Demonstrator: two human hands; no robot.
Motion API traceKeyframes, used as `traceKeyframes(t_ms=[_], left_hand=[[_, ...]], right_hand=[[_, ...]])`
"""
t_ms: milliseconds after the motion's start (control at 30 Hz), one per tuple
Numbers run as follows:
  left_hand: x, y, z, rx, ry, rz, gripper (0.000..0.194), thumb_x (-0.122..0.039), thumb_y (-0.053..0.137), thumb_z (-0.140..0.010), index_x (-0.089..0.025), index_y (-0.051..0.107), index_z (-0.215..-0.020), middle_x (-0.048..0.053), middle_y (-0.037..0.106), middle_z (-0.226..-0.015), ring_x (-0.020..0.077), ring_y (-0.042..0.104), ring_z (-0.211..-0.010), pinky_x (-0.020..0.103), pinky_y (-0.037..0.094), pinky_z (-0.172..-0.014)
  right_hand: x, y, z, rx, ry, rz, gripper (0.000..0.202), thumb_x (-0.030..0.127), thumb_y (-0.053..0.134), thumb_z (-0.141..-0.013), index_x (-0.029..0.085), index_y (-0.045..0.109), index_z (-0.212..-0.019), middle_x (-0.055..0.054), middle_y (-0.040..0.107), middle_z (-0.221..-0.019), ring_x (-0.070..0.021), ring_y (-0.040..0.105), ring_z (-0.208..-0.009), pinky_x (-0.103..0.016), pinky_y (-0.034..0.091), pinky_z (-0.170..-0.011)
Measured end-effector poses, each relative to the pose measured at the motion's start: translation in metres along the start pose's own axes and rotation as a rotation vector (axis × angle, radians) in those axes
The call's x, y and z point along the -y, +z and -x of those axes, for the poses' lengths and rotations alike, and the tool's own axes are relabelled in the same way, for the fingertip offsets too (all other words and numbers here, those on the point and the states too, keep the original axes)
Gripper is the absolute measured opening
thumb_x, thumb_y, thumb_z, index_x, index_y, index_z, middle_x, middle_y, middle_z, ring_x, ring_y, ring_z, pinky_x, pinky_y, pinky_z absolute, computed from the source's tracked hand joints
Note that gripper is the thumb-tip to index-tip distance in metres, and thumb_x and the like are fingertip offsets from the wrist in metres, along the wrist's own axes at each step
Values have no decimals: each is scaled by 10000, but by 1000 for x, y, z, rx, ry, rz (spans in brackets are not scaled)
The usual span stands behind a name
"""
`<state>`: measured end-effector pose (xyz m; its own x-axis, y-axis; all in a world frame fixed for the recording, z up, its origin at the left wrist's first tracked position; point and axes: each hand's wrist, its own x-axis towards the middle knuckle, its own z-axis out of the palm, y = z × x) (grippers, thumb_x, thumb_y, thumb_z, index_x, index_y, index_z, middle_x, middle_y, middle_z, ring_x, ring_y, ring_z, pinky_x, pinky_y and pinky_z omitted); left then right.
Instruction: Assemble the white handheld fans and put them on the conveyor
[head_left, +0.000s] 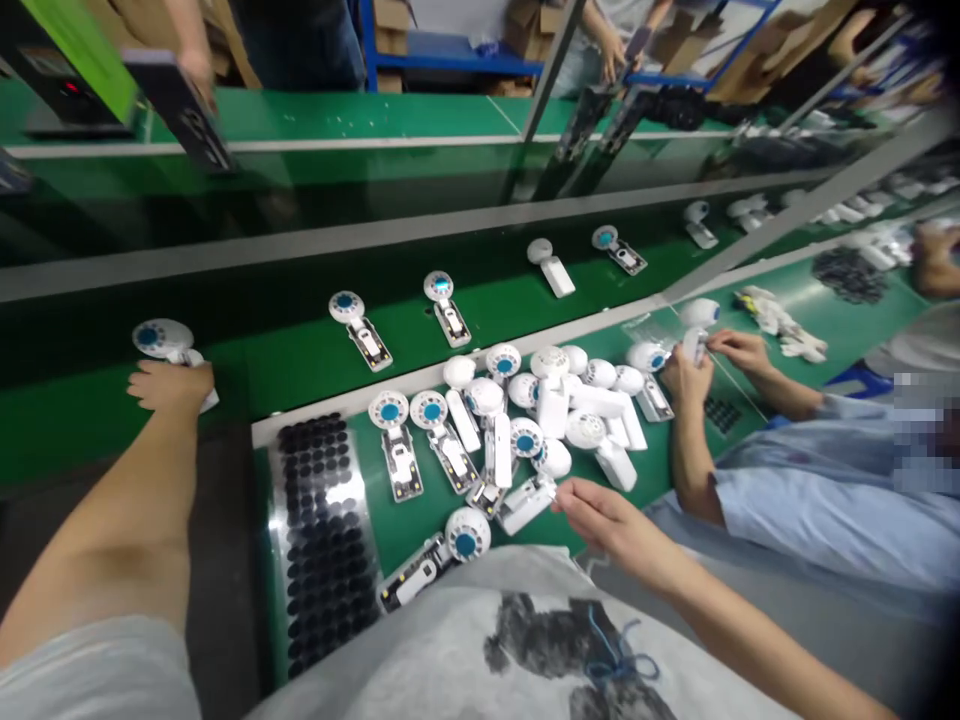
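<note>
Far to the left, my left hand (169, 385) is closed over the body of a white round-headed device (162, 338) on the green conveyor belt. The device's head, with a blue disc, sticks out past my fingers. My right hand (600, 512) is closed in a pinch, its fingertips at the end of a white housing (526, 503) on the workbench. Whatever is between those fingertips is too small to make out. Around it lies a pile of similar devices (553, 400). One device (466, 536) rests near my apron, its inner board exposed.
A clear sheet of black round pads (319, 530) lies at the bench's left. More devices (451, 322) stand spaced along the belt. At right, a co-worker's hands (694, 372) hold a similar device. White gloves (784, 322) lie beyond. A metal post (795, 215) slants across.
</note>
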<state>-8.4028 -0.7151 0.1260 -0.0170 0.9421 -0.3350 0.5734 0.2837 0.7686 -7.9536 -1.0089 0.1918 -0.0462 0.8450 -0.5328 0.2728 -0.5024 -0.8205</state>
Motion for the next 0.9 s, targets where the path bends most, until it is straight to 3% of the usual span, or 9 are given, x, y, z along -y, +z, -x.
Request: traceKeyframes(t_ms=[67, 200, 333, 400, 467, 600, 667, 800, 900], left_hand=[[0, 23, 28, 36, 68, 118, 601, -635, 159, -799, -116, 449, -710, 7, 523, -684, 263, 520, -955, 345, 353, -668], [-21, 96, 125, 51, 251, 159, 426, -551, 557, -690, -157, 573, -852, 5, 580, -758, 210, 540, -887, 279, 376, -674], [-26, 181, 220, 423, 241, -110, 633, -414, 755, -482, -185, 581, -1046, 79, 609, -982, 277, 544, -925, 353, 412, -773], [-19, 214, 246, 495, 228, -233, 639, -344, 753, -465, -175, 569, -1053, 111, 573, -1063, 323, 496, -1026, 400, 377, -859], [-11, 235, 256, 429, 241, -278, 519, -251, 702, -494, -164, 578, -990, 117, 546, -1054, 329, 464, -1058, 413, 340, -905], [-7, 249, 257, 286, 233, -183, 326, -165, 625, -491, -153, 577, -813, 89, 531, -945, 285, 499, -956, 390, 362, -877], [-16, 248, 259, 232, 197, -87, 333, -202, 622, -517, -145, 561, -839, 80, 538, -939, 256, 518, -905, 370, 396, -833], [-55, 244, 277, 125, 112, 212, 434, -399, 500, -720, -126, 482, -1056, 61, 590, -860, 183, 565, -749, 294, 450, -670], [-94, 244, 295, 75, 20, 599, 437, -465, 521, -728, -137, 527, -1018, 8, 585, -657, 129, 532, -548, 238, 422, -532]], right_hand=[[1, 0, 2, 14, -17, -12, 349, 514, 425, -844, 184, 434, -730, 72, 270, -541, -85, 221, -476, -229, 179, -431], [-2, -4, 6, 32, -55, -32, 312, 484, 415, -857, 188, 446, -762, 76, 237, -538, -86, 212, -465, -236, 151, -428], [-8, -8, 11, 78, -117, -29, 289, 452, 409, -870, 185, 446, -764, 76, 257, -536, -82, 219, -461, -239, 144, -432], [-11, -11, 14, 114, -153, -36, 271, 431, 408, -878, 185, 451, -773, 78, 259, -531, -81, 218, -459, -239, 147, -434], [-15, -14, 18, 145, -191, -44, 261, 422, 408, -880, 185, 460, -785, 80, 253, -530, -82, 217, -457, -237, 152, -433], [-22, -22, 27, 178, -260, -1, 261, 415, 395, -884, 181, 472, -799, 76, 288, -524, -87, 251, -461, -231, 184, -440], [-22, -24, 32, 183, -291, 30, 255, 406, 386, -887, 185, 472, -793, 70, 328, -519, -92, 285, -464, -230, 212, -452], [-17, -21, 38, 189, -386, 112, 228, 353, 384, -896, 189, 471, -763, 49, 453, -544, -103, 377, -503, -235, 300, -522], [-10, -12, 42, 221, -491, 197, 224, 303, 383, -903, 188, 483, -739, 30, 530, -590, -117, 461, -574, -248, 351, -614]])
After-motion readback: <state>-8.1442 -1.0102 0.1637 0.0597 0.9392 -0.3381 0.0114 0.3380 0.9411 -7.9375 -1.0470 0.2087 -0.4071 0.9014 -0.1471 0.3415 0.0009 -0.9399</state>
